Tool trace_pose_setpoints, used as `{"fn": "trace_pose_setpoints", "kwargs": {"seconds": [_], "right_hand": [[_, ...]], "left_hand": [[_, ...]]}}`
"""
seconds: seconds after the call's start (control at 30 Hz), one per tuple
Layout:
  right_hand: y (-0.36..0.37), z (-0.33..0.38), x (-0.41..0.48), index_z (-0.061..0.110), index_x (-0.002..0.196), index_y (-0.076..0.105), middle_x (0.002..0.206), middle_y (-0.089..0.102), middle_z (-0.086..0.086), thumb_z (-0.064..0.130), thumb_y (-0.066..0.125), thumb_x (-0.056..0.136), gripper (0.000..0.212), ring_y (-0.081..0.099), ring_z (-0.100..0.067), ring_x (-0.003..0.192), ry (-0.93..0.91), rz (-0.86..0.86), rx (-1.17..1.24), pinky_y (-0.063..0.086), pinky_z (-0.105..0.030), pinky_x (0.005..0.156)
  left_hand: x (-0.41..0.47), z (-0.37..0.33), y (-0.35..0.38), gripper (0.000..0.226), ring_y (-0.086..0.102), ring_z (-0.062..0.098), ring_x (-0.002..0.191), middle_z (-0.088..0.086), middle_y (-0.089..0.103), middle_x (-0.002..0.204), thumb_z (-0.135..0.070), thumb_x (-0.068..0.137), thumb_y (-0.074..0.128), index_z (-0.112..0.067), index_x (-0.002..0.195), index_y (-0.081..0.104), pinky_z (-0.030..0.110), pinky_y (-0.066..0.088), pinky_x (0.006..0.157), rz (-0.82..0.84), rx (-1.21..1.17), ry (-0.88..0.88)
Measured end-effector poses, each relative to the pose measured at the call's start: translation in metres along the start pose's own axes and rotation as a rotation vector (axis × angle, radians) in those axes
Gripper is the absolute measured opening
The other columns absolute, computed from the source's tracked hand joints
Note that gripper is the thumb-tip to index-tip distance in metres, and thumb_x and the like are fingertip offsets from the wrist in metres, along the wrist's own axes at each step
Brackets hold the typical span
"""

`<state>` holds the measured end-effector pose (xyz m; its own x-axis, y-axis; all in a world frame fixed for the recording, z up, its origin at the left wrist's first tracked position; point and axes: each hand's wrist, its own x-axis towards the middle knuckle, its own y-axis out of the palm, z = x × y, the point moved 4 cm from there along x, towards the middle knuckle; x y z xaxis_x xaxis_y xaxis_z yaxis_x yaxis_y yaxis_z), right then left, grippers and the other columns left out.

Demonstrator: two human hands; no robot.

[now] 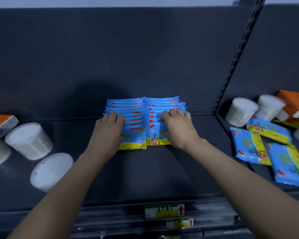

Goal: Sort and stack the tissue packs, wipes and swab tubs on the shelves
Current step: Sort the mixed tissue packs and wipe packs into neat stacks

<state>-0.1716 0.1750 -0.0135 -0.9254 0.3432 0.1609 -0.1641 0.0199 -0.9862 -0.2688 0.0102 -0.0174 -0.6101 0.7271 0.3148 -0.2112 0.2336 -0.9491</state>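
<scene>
You are facing two tags on the shelf fronts. The upper shelf-edge tag point(164, 210) and the lower shelf-edge tag point(179, 222) are each showing a red arrow pointing up at the right end. Their dark characters are blurring beyond reading. The red patches on the wipes packs point(133, 118) are carrying print too small to read.

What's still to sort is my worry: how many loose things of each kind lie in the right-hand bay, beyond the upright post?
Wipes packs: 3
Swab tubs: 2
Orange tissue packs: 1
Total: 6, counting only what shows plainly; blurred shapes at the right edge are left out.
</scene>
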Motion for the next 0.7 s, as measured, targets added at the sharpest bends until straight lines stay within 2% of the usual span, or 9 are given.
{"fn": "trace_pose_setpoints", "kwargs": {"seconds": [0.07,0.13,0.27,0.37,0.53,0.63,0.7], "right_hand": [[0.002,0.001,-0.001,0.013,0.118,0.046,0.118,0.048,-0.008,0.017,0.058,0.085,0.035,0.042,-0.028,0.109,0.007,-0.052,-0.024,0.029,-0.037,0.089],[0.003,0.001,-0.004,0.012,0.116,0.045,0.117,0.048,-0.009,0.015,0.058,0.085,0.034,0.043,-0.029,0.107,0.012,-0.1,-0.033,0.03,-0.037,0.088],[-0.002,-0.006,-0.014,0.01,0.123,0.046,0.119,0.049,-0.01,0.019,0.059,0.087,0.039,0.043,-0.03,0.109,-0.011,-0.157,0.014,0.03,-0.036,0.089],[-0.009,-0.025,-0.03,0.01,0.125,0.05,0.119,0.052,-0.009,0.015,0.053,0.089,0.037,0.045,-0.03,0.111,-0.011,-0.183,0.076,0.03,-0.036,0.089],[-0.025,-0.088,-0.071,0.013,0.127,0.052,0.121,0.055,-0.008,0.02,0.052,0.091,0.037,0.045,-0.029,0.114,0.037,-0.19,0.102,0.03,-0.036,0.092],[-0.041,-0.144,-0.105,0.013,0.124,0.055,0.121,0.057,-0.009,0.025,0.054,0.091,0.035,0.047,-0.03,0.115,0.077,-0.173,0.072,0.033,-0.037,0.093],[-0.052,-0.187,-0.131,0.012,0.122,0.057,0.12,0.059,-0.011,0.024,0.054,0.09,0.034,0.049,-0.033,0.114,0.122,-0.172,0.06,0.036,-0.04,0.093]], "left_hand": [[0.0,-0.001,0.001,0.051,0.055,0.037,0.083,0.015,0.056,0.092,-0.015,0.054,0.086,-0.005,0.094,0.056,0.042,0.044,0.067,-0.014,0.039,0.028],[0.0,-0.002,0.001,0.053,0.055,0.037,0.079,0.016,0.057,0.089,-0.015,0.05,0.087,-0.005,0.092,0.057,0.042,0.045,0.064,-0.001,0.059,0.028],[-0.005,-0.01,0.001,0.053,0.056,0.038,0.079,0.018,0.057,0.091,-0.01,0.05,0.086,-0.004,0.095,0.058,0.043,0.046,0.064,0.001,0.121,-0.015],[-0.006,-0.035,-0.007,0.046,0.055,0.04,0.083,0.02,0.057,0.094,-0.005,0.056,0.08,-0.001,0.097,0.06,0.048,0.045,0.07,-0.027,0.082,-0.057],[0.004,-0.121,-0.022,0.031,0.056,0.041,0.088,0.02,0.058,0.096,-0.006,0.069,0.074,-0.004,0.098,0.062,0.049,0.043,0.076,-0.111,-0.114,0.028],[0.014,-0.196,-0.027,0.018,0.058,0.038,0.089,0.015,0.06,0.094,-0.01,0.077,0.067,-0.007,0.094,0.062,0.047,0.045,0.077,-0.127,-0.266,0.142],[0.019,-0.252,-0.029,0.017,0.056,0.034,0.093,0.011,0.059,0.097,-0.011,0.08,0.065,-0.01,0.097,0.061,0.045,0.044,0.081,-0.104,-0.326,0.229]]}}
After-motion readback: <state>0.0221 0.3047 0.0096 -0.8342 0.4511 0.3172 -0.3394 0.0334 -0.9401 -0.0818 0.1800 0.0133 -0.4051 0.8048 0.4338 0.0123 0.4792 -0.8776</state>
